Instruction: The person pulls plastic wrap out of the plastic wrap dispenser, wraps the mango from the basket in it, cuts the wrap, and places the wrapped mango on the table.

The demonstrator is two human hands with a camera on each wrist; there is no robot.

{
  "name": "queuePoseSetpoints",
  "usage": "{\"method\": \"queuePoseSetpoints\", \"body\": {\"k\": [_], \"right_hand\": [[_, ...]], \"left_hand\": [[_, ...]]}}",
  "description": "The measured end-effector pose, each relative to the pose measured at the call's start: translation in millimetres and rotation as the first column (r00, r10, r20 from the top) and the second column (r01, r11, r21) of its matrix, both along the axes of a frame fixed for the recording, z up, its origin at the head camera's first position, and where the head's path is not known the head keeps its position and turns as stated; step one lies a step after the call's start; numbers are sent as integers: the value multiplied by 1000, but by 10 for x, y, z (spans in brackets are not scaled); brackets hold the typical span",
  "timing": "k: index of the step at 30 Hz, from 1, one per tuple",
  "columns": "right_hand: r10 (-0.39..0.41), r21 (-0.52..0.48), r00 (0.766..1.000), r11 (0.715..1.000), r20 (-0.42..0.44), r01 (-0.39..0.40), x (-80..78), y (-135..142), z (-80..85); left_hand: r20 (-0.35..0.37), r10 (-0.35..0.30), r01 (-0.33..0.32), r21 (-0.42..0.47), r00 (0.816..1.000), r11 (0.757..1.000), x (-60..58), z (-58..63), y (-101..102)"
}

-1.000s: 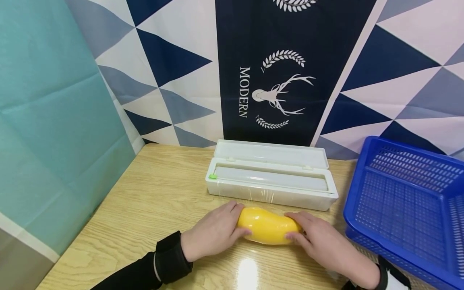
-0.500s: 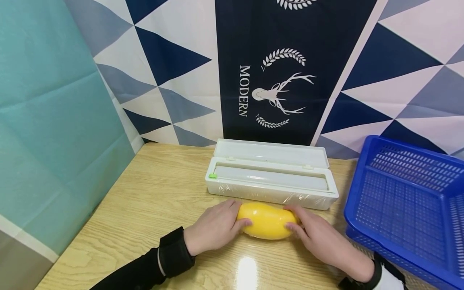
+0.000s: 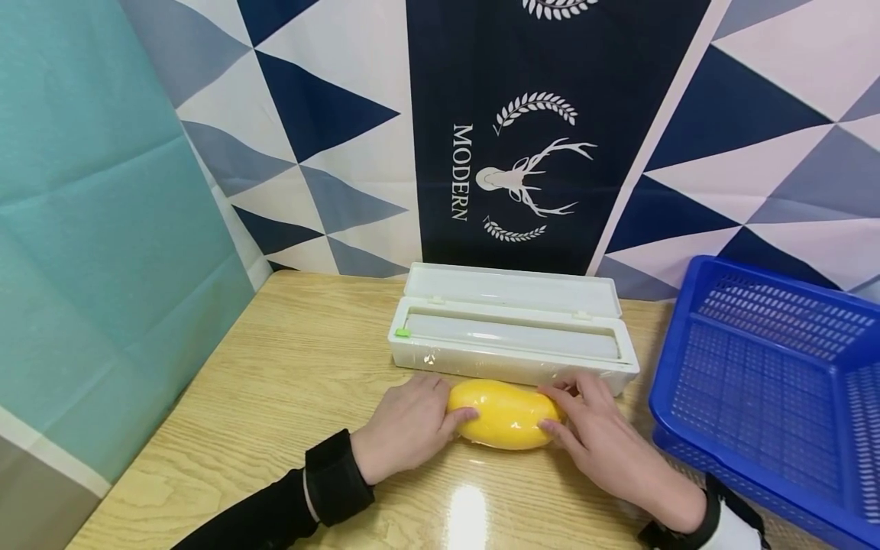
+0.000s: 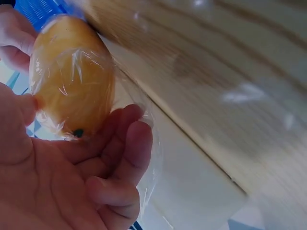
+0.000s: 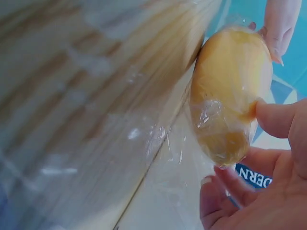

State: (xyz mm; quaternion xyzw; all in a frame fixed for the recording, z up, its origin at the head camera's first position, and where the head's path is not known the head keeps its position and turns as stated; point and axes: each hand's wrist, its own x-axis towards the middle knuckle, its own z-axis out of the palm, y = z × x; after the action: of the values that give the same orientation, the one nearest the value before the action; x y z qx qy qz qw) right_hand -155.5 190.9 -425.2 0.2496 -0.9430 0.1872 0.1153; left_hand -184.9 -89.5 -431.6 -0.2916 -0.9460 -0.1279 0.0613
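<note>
A yellow mango (image 3: 505, 414), covered in clear cling film, is held lengthwise between both hands close in front of the white cling film dispenser (image 3: 512, 359). My left hand (image 3: 412, 422) grips its left end, thumb on the near side. My right hand (image 3: 605, 443) pinches the right end between thumb and forefinger, its other fingers reaching toward the dispenser's front. In the left wrist view a small dark green spot marks one tip of the mango (image 4: 72, 81), and loose film hangs by the fingers. Wrinkled film also shows around the mango (image 5: 230, 91) in the right wrist view.
The dispenser's lid (image 3: 512, 290) stands open at the back, with a green slider (image 3: 402, 333) at its left end. A blue plastic basket (image 3: 763, 397) is at the right of the wooden table (image 3: 275, 367). Patterned cloth (image 3: 509, 137) hangs behind.
Both hands and the mango have shifted slightly away from me, toward the dispenser. The right hand's other fingers have spread up toward the dispenser's front.
</note>
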Motion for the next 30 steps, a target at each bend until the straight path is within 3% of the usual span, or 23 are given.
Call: {"method": "queuePoseSetpoints", "body": {"k": [3,7,9,12,15,17,21,30], "right_hand": [[32,5,999,999,-17,-32,-11,8,-4],[52,-10,999,999,-14,-53,-25,16,-11],[52,-20,999,998,-4,-53,-28,16,-11],[50,-31,999,998,15,-50,-28,14,-1],[36,-30,999,999,41,-34,-32,16,10],[26,-21,998,999,54,-25,-38,19,15],[22,7,998,1000,58,-22,-37,15,29],[80,93,995,993,-52,-75,-18,21,12]], "left_hand": [[-49,18,-19,-23,999,1000,-2,-5,-2],[-202,18,-31,-61,979,998,10,16,10],[-284,-19,-2,-72,959,997,18,44,22],[-362,-130,103,-91,923,990,39,84,42],[-367,-243,211,-125,898,969,63,100,62],[-346,-274,236,-148,897,961,68,86,68],[-317,-260,214,-173,912,961,57,37,65],[-343,-240,196,-157,908,968,-2,-25,85]]}}
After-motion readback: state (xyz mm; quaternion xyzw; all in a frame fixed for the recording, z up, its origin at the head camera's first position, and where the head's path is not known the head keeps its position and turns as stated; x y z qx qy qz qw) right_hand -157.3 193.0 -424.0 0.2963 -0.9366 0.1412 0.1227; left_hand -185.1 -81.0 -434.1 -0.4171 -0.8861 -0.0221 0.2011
